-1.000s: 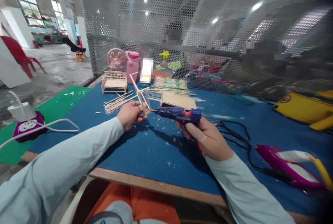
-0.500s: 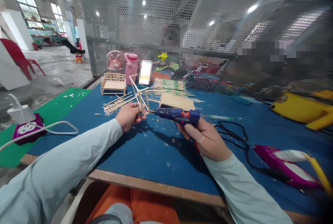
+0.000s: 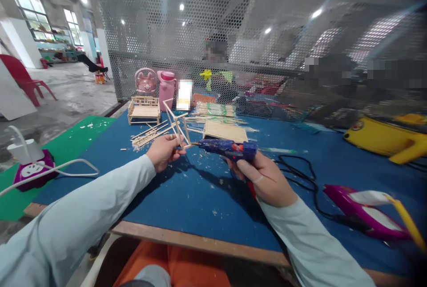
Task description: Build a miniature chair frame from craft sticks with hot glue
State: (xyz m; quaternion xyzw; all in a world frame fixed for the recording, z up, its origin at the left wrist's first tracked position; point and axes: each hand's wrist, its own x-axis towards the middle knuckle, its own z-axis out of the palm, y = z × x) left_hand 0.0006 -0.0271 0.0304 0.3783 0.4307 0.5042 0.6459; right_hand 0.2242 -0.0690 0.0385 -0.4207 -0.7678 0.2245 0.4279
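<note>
My left hand [image 3: 166, 151] pinches a small frame of thin wooden sticks [image 3: 176, 120], held up above the blue tabletop. My right hand [image 3: 267, 176] is wrapped round a dark blue glue gun [image 3: 227, 148] with a lit red light on its side. The gun's nozzle points left and reaches the lower corner of the frame; whether it touches cannot be made out. Behind my left hand lies a pile of loose sticks [image 3: 148, 135]. A small flat stick panel [image 3: 225, 130] rests beyond the gun, and a miniature stick bench [image 3: 144, 110] stands at the back left.
Pink bottle [image 3: 167, 89], phone [image 3: 184, 93] and bundled sticks [image 3: 215, 109] line the back, before a perforated metal screen [image 3: 150, 33]. Purple power strips lie left [image 3: 35, 169] and right [image 3: 363, 211], with a black cable [image 3: 312, 176]. A yellow object [image 3: 376, 138] sits far right. People are beyond the screen.
Both hands keep nearly the same pose, with the glue gun's nozzle still at the frame's lower corner. The whole view has shifted slightly.
</note>
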